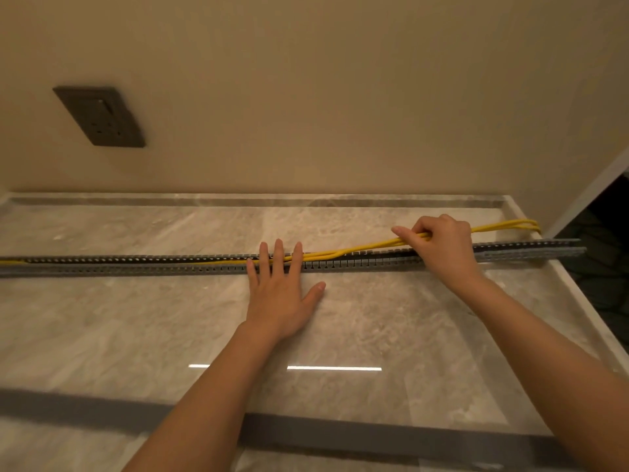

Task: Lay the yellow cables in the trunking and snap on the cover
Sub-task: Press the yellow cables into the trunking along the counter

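A beige wall [306,97] with a dark socket plate [100,115] rises behind a pale marbled worktop [136,318]; across the worktop runs the grey slotted trunking [136,264], its channel open. The yellow cables [357,250] lie in the channel on the left stretch; from the middle they climb out towards the right and loop back near the far right end, behind the trunking.

My left hand [279,294] lies flat, fingers straight and spread across the trunking, pinning the cables where they leave the channel; my right hand [442,243] has its fingers curled round the raised bundle, forefinger stretched along it.

I judge the laying about half done. Next I should lower the bundle into the right stretch, walking the flat hand along so nothing springs back out; the loop at the end wants tucking in too. A long grey strip [374,437] near the front edge looks like the cover; it is not yet fitted.
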`<control>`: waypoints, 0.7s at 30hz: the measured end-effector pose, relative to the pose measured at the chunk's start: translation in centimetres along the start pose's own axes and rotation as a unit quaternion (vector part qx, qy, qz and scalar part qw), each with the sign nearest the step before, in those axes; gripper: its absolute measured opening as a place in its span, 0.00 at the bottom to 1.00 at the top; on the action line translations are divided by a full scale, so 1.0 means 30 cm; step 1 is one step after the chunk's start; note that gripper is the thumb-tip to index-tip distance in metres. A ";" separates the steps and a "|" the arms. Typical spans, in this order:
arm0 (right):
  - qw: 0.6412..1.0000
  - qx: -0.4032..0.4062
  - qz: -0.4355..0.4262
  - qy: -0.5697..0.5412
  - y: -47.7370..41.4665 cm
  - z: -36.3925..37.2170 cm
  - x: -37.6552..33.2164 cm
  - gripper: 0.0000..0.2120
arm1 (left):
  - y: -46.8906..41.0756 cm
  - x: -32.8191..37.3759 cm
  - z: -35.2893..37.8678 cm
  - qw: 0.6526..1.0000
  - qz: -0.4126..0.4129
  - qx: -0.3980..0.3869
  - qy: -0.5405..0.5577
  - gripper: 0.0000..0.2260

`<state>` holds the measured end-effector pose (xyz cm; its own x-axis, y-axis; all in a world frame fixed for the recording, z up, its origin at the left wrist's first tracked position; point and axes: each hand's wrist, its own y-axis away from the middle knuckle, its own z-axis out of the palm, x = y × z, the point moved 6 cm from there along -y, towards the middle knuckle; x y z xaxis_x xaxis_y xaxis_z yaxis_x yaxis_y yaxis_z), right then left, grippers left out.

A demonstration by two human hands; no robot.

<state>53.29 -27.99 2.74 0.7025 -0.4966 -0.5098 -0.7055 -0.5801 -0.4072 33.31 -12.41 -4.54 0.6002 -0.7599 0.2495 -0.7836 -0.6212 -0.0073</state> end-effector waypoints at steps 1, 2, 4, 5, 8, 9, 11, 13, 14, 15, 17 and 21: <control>1.000 0.012 -0.001 -0.003 0.011 -0.003 -0.003 0.17 | 0.000 -0.001 -0.001 1.000 0.000 -0.002 0.000 0.34; 1.000 0.023 -0.003 -0.005 0.022 -0.005 -0.007 0.16 | 0.002 -0.001 -0.002 1.000 0.001 -0.004 0.000 0.34; 0.999 0.041 -0.003 -0.004 0.039 -0.004 -0.006 0.16 | 0.004 0.001 -0.004 1.000 0.000 -0.006 0.003 0.34; 0.999 0.046 -0.001 -0.001 0.048 -0.001 -0.004 0.16 | 0.005 0.002 -0.004 1.000 0.000 -0.007 0.005 0.34; 0.999 0.049 0.010 0.011 0.065 0.015 0.012 0.16 | 0.008 0.007 -0.009 1.000 -0.005 -0.009 0.009 0.33; 0.999 0.051 0.011 0.013 0.068 0.019 0.016 0.16 | 0.008 0.009 -0.012 1.000 -0.009 -0.008 0.014 0.32; 0.998 0.058 0.005 0.017 0.072 0.022 0.019 0.16 | 0.010 0.020 -0.021 1.000 -0.009 0.004 0.027 0.30; 0.998 0.063 0.001 0.021 0.076 0.025 0.021 0.16 | 0.015 0.055 -0.027 0.999 0.016 0.018 0.028 0.28; 0.997 0.068 0.000 0.021 0.079 0.024 0.024 0.16 | 0.019 0.081 -0.027 0.999 0.038 0.022 0.024 0.28; 0.997 0.075 -0.002 0.020 0.083 0.023 0.028 0.16 | 0.022 0.109 -0.023 0.998 0.059 0.023 0.016 0.27; 0.995 0.096 -0.018 0.007 0.090 0.016 0.027 0.13 | 0.027 0.149 -0.015 0.997 0.080 0.021 0.003 0.27; 0.994 0.059 -0.085 -0.033 0.093 0.045 -0.032 0.04 | 0.025 0.164 -0.011 0.997 0.068 0.029 -0.020 0.26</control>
<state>50.52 -28.28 1.06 0.8077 -0.3524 -0.4726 -0.5857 -0.5709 -0.5753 35.62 -16.55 -3.00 0.4951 -0.8444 0.2044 -0.8486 -0.5205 -0.0949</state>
